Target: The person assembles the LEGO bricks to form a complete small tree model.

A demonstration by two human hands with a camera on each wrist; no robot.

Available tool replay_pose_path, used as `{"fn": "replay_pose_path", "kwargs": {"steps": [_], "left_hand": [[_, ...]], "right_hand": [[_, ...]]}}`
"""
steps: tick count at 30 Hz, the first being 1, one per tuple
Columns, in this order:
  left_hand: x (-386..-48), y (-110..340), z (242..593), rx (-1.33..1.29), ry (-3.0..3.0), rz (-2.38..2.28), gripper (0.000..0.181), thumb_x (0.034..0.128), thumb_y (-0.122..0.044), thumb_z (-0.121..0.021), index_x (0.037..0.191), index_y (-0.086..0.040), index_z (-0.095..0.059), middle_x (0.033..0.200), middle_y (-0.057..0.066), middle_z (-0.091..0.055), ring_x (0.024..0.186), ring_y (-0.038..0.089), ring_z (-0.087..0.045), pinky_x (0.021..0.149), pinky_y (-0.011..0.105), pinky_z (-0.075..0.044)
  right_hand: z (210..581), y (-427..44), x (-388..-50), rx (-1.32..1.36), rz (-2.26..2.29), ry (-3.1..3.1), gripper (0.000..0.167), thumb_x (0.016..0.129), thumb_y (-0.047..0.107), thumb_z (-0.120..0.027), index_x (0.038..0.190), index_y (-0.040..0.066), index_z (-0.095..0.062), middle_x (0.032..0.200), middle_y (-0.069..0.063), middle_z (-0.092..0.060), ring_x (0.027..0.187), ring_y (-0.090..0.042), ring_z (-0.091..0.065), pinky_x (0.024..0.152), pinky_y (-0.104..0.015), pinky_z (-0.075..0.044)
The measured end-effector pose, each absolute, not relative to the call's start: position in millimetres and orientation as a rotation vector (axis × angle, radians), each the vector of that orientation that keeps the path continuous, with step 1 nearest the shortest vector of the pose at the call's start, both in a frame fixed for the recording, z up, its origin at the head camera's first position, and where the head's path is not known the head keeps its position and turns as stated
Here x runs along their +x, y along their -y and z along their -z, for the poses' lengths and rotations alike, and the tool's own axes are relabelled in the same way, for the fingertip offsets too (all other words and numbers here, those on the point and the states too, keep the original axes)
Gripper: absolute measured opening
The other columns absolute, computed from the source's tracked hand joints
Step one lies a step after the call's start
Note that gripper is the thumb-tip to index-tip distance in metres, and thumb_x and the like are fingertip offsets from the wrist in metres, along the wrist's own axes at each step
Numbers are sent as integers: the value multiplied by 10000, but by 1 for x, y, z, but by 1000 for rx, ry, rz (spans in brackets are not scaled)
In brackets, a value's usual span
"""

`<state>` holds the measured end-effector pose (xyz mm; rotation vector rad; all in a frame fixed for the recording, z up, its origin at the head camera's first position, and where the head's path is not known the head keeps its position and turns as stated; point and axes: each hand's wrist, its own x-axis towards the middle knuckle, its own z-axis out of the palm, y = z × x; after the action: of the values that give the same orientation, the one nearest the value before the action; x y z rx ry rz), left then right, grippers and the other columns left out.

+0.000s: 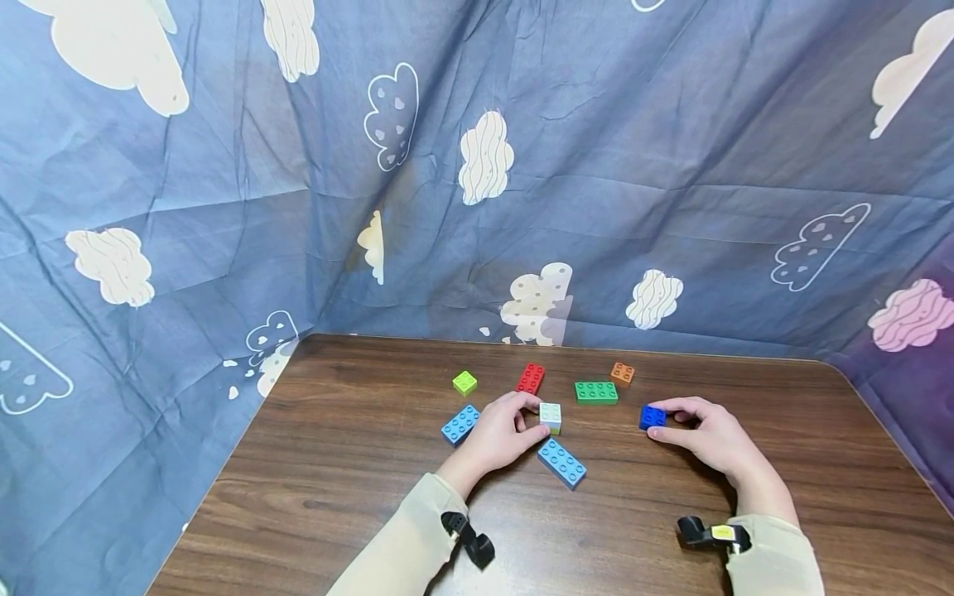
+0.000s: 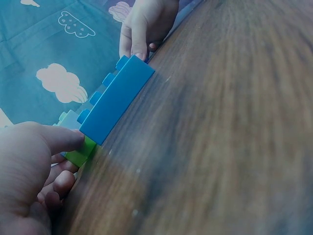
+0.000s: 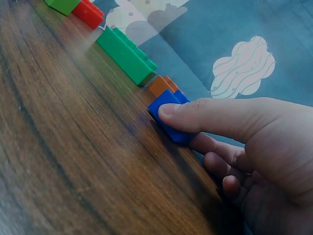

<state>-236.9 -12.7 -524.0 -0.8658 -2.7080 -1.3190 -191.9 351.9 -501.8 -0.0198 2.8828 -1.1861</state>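
My left hand (image 1: 498, 434) pinches a small stack between thumb and fingers: a white brick (image 1: 550, 414) on top of a lime green brick (image 2: 82, 153). Just in front of that stack lies a long light blue brick (image 1: 562, 463), standing close to the thumb in the left wrist view. On the right, my right hand (image 1: 714, 434) grips a square dark blue brick (image 1: 652, 416) by its sides, the thumb across its near face (image 3: 168, 115). That brick is at table level or barely above it; I cannot tell which.
Behind the hands lie a red brick (image 1: 532, 377), a green brick (image 1: 596, 392), an orange brick (image 1: 622, 374) and a lime brick (image 1: 464, 382). Another light blue brick (image 1: 460, 424) sits left of my left hand. A patterned blue cloth (image 1: 581, 207) hangs behind the wooden table (image 1: 313, 463).
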Motion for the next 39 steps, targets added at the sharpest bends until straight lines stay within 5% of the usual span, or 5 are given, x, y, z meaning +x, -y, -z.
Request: {"fn": "replay_pose_path", "kwargs": {"steps": [17, 27, 39], "left_hand": [[-235, 13, 522, -866, 2720, 1315, 321, 995, -245, -834, 1264, -114, -720, 1078, 7, -687, 736, 14, -535, 684, 203, -466], [-236, 12, 521, -867, 2718, 1323, 316, 992, -242, -837, 1258, -116, -721, 1080, 7, -687, 740, 13, -533, 684, 202, -468], [-236, 12, 521, -854, 2727, 1317, 324, 994, -248, -834, 1268, -119, -719, 1092, 4, -690, 743, 14, -533, 685, 205, -466]], "right_hand": [[494, -345, -192, 8, 1344, -2842, 577, 945, 355, -889, 1384, 25, -711, 1195, -146, -739, 1016, -166, -630, 779, -259, -539], [481, -337, -193, -39, 1405, -2838, 565, 979, 396, -848, 1410, 63, -697, 1266, -161, -743, 1016, -33, -662, 803, -259, -546], [460, -317, -191, -135, 1534, -2860, 490, 999, 325, -835, 1405, 88, -698, 1205, -111, -750, 984, -79, -686, 807, -241, -556]]}}
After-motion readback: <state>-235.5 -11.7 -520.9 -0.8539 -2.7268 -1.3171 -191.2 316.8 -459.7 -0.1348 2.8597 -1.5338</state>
